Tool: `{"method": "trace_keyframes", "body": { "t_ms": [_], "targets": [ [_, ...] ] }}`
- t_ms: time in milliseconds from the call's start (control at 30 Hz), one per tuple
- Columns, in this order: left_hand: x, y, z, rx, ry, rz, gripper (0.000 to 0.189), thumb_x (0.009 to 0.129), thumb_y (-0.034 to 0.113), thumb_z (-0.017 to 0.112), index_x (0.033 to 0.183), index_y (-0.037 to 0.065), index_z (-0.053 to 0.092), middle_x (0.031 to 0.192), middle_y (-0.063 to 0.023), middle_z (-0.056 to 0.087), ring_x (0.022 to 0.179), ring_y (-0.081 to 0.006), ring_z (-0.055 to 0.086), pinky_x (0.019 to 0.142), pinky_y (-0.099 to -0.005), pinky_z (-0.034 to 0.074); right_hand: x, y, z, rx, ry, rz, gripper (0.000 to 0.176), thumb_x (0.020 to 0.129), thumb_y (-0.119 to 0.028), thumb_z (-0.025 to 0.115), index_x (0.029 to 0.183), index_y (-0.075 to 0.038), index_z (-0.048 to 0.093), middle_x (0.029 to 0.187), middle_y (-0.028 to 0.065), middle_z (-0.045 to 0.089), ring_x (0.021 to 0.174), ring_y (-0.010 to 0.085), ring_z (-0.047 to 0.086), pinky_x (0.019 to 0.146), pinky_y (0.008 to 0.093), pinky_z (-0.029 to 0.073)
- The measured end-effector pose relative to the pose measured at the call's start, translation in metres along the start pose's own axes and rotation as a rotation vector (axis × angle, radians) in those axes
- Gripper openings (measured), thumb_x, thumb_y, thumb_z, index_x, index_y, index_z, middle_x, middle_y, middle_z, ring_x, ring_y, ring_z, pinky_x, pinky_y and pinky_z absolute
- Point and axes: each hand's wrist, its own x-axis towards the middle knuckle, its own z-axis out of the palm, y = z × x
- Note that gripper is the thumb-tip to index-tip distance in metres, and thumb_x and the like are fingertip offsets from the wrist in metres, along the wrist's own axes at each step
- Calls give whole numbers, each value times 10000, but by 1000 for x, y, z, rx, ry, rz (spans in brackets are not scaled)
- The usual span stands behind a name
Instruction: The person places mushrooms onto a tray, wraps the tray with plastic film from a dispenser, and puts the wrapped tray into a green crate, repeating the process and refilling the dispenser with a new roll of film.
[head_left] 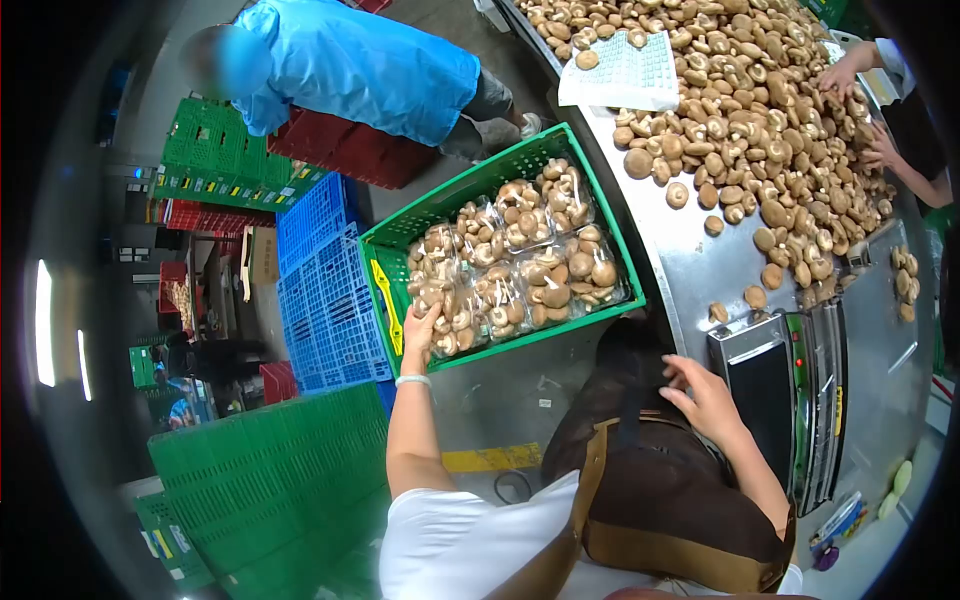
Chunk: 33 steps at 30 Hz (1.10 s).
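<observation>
A green crate [485,357] holds several clear packs of brown mushrooms [545,283], set in two rows. My left hand [420,335] reaches into the crate's near left corner, its fingers on the pack of mushrooms there. The fingertips are partly lost against the mushrooms. My right hand [702,395] hangs over my apron near the table edge, fingers apart and nothing in them. Beside it on the metal table sits a black wrapping machine [757,370].
Loose mushrooms [740,120] are heaped on the metal table [690,270], with a co-worker's hands [862,110] at the far side. A person in blue [370,70] bends beyond the crate. Blue pallets [325,310] and stacked green crates [270,480] stand at the left.
</observation>
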Motion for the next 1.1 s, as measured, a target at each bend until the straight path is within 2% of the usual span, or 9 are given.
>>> {"method": "trace_keyframes", "body": {
  "t_ms": [300,467,600,633,667,767,867,967,1100],
  "targets": [
    [41,-86,-5,-49,-163,-220,551,884,314,752,1299,7,559,1244,-122,637,1132,-228,601,959,-369,484,17,8,7,-138,-123,34,338,869,-166,703,1154,-12,607,954,146,644,844,296,654,766,389,509],
    [61,-120,-17,1018,115,159,774,860,515,695,1349,-52,499,1329,-301,537,1244,-446,500,1077,-468,380,25,12,9,-194,-87,-52,326,881,-221,684,1135,-26,621,998,148,652,940,326,643,821,416,506],
    [96,-167,-52,695,-133,62,514,931,304,638,1288,-49,530,1201,-268,631,1102,-388,608,961,-441,480,9,29,7,-326,-66,-158,322,880,-271,675,1114,-56,621,1001,134,653,995,336,631,853,446,503],
    [47,-86,-6,340,-49,-342,401,930,240,623,1175,-74,582,1089,-254,673,960,-367,652,865,-446,522,3,28,-1,-350,-96,-175,315,882,-274,673,1107,-60,619,992,130,653,991,331,632,852,443,504],
    [25,-31,18,516,-53,-247,349,926,198,620,1109,-99,593,984,-222,683,852,-351,653,802,-456,533,-7,27,-10,-342,-59,-224,306,886,-271,669,1102,-61,617,984,127,650,981,326,633,848,437,507],
    [63,-22,39,873,388,678,378,956,244,627,1134,-88,596,1016,-199,668,904,-301,634,834,-410,503,-37,-3,-56,-286,248,-397,237,892,-192,652,1065,-38,602,971,114,636,935,303,631,813,406,519],
    [16,102,171,527,78,477,332,962,211,634,1185,-31,586,1141,-189,628,975,-260,609,868,-371,498,-80,-78,-132,-367,605,-680,229,768,-128,657,972,-34,612,969,90,626,828,253,631,694,357,527],
    [30,145,293,357,-341,801,230,978,97,590,1165,-36,582,1106,-114,634,1000,-192,603,855,-314,516,-119,-124,-166,-452,900,-884,186,760,-144,637,916,-48,603,922,83,611,800,226,616,670,331,512],
    [-38,216,476,231,-789,777,176,966,67,607,1104,-43,613,1012,-73,646,897,-140,604,798,-276,511,-179,-128,-190,-582,1048,-926,183,801,-122,617,962,-35,614,947,88,629,826,209,623,706,323,511]
  ]
}}
